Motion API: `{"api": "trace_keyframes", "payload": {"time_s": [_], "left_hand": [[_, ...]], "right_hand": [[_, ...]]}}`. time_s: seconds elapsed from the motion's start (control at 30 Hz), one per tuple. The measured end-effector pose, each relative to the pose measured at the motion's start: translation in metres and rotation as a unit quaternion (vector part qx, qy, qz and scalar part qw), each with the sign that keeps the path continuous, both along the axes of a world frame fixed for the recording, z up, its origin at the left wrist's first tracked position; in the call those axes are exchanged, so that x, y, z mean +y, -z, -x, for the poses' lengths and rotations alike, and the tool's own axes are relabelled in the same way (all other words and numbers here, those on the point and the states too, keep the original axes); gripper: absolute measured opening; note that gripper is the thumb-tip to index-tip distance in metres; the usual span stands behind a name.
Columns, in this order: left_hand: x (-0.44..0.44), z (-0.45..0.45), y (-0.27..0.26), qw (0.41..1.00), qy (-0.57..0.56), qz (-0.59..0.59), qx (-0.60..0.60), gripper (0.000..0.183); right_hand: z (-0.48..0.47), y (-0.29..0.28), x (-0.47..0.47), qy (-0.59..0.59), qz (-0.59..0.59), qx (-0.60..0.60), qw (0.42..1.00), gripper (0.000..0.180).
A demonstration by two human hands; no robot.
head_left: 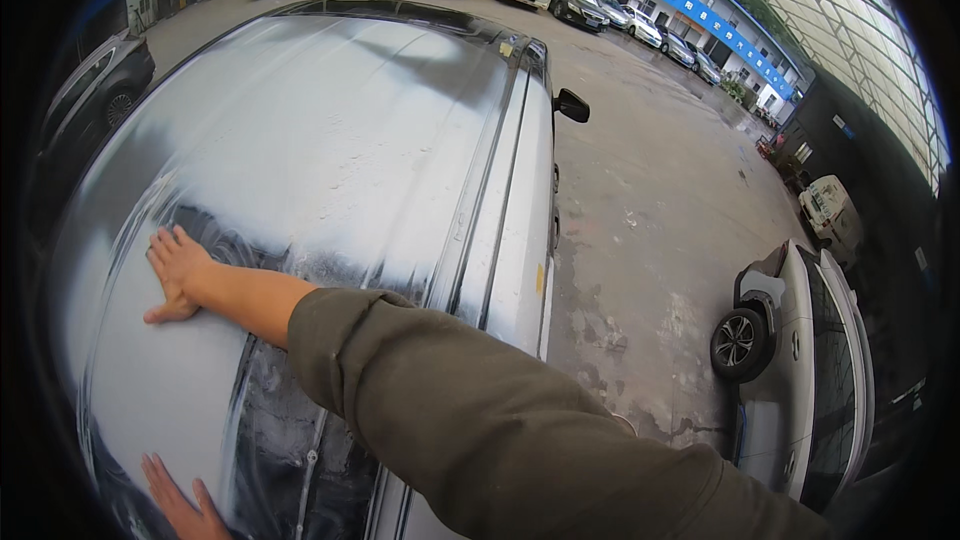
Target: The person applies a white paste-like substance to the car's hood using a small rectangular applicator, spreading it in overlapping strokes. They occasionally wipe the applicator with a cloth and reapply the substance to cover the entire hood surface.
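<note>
Before me spreads the glossy silver-grey roof (352,142) of a vehicle, with long ribs, scattered water drops and bright reflections. My right hand (180,274) lies palm down with spread fingers on its left part, and nothing shows in it. The right arm, in a rolled-up dark sleeve, reaches across the picture from the lower right. At the bottom left my left hand (184,506) is also palm down on or just over the roof, thumb apart, its wrist cut off by the picture's edge. Around the hands, dark patches of the surface show cloudy, swirling smears.
A black side mirror (572,105) juts out from the vehicle. To the right, a silver car (772,397) stands on the stained concrete floor (637,187). A dark car (101,86) is parked at the left. Several vehicles line the back, near a building with signs bearing writing.
</note>
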State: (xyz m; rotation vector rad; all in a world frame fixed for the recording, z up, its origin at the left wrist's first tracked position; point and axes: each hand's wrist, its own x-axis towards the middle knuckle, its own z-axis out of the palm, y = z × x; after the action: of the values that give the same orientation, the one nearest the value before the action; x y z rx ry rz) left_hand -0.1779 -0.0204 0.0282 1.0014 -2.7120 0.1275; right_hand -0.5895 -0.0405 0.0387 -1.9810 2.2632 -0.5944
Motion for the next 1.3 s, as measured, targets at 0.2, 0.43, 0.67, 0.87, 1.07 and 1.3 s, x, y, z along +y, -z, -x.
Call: {"api": "trace_keyframes", "payload": {"time_s": [0.2, 0.43, 0.67, 0.87, 1.07, 1.3], "left_hand": [[-0.002, -0.015, 0.002, 1.0, -0.007, 0.024, 0.006, 0.076], [0.007, 0.002, 0.002, 1.0, 0.021, 0.007, 0.003, 0.076], [0.007, -0.009, 0.01, 0.998, -0.043, -0.023, 0.047, 0.072], [0.022, 0.031, -0.024, 0.994, -0.012, -0.078, 0.073, 0.078], [0.026, 0.006, -0.018, 0.994, -0.043, -0.071, 0.073, 0.077], [0.032, 0.018, -0.022, 0.994, -0.033, -0.07, 0.073, 0.079]], "right_hand": [[-0.007, -0.002, 0.046, -0.241, -0.009, 0.027, 0.97, 0.119], [0.028, 0.006, -0.004, -0.054, 0.031, -0.012, 0.998, 0.118], [-0.025, -0.01, 0.099, -0.329, -0.012, 0.05, 0.943, 0.115], [0.057, -0.032, 0.009, -0.075, -0.038, 0.085, 0.993, 0.109], [-0.048, -0.021, 0.06, -0.187, -0.05, 0.129, 0.973, 0.113], [-0.007, -0.034, 0.085, -0.271, -0.058, 0.12, 0.953, 0.102]]}}
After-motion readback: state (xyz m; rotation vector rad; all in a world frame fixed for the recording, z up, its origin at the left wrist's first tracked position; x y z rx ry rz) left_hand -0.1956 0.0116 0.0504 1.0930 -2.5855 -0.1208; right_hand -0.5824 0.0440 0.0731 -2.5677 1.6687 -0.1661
